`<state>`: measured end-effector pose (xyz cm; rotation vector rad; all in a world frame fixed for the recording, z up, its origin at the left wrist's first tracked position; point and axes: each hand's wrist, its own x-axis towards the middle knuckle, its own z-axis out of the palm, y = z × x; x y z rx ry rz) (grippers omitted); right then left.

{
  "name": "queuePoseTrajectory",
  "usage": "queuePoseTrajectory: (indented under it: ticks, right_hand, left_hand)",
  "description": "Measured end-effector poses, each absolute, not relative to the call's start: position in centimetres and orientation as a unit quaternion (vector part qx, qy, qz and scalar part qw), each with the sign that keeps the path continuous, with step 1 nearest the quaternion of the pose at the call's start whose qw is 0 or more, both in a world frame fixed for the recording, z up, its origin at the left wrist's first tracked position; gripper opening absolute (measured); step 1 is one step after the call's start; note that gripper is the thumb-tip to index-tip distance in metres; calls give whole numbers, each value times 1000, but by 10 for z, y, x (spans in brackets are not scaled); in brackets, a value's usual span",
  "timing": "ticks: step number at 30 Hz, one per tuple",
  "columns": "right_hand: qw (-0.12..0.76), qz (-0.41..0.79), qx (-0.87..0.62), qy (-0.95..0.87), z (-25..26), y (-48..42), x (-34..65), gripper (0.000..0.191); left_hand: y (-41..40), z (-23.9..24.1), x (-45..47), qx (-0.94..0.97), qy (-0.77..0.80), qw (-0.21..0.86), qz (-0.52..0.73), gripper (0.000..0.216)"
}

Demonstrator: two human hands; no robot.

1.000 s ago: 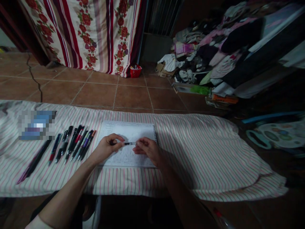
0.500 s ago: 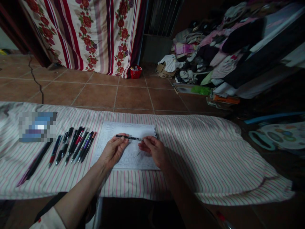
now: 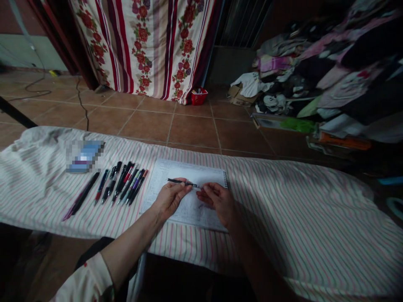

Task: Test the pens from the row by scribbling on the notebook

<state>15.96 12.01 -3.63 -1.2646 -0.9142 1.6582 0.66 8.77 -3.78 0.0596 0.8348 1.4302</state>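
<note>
Head camera, looking down from where the person sits, takes in a long table draped in a pink-and-green striped cloth (image 3: 283, 218), with both bare hands working over a spiral-bound notepad (image 3: 163, 176). The person's left hand (image 3: 170, 200) grips a slim black pen (image 3: 182, 182) between thumb and fingertips, and the pen lies almost level just above the sheet, over the upper middle of the pad. From here, I can't tell whether it touches the paper. The right hand (image 3: 218, 201) rests on the pad's right side with its fingers (image 3: 204, 196) loosely curled and holding nothing, their tips just beside the pen's right end; whether they touch it is hard to say. The pad's sheet is covered in faint printed or pencilled lines too small to read, and its spiral binding (image 3: 226, 178) runs along the far right edge. To the left, a neat row of pens (image 3: 129, 184) lies on the cloth, angled side by side, with a longer dark pen (image 3: 82, 195) beyond them and a blurred blue item (image 3: 85, 157) above that. Past the table are brown floor tiles (image 3: 192, 130), a floral striped curtain (image 3: 141, 46), a small red basket (image 3: 199, 96) and a heap of clothes (image 3: 299, 71).
</note>
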Motion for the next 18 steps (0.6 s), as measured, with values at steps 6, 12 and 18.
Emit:
queuePoseTrajectory:
  ticks: [6, 12, 18]
  right_hand:
    - [409, 650, -516, -379, -38, 117, 158, 43]
    - [402, 647, -514, -394, -44, 109, 164, 46]
    - [415, 644, -521, -376, -49, 100, 174, 44]
  left_hand:
    - [83, -38, 3, 25, 366, 683, 632, 11]
    - [78, -30, 9, 44, 384, 684, 619, 11]
    - [73, -32, 26, 75, 398, 670, 621, 10]
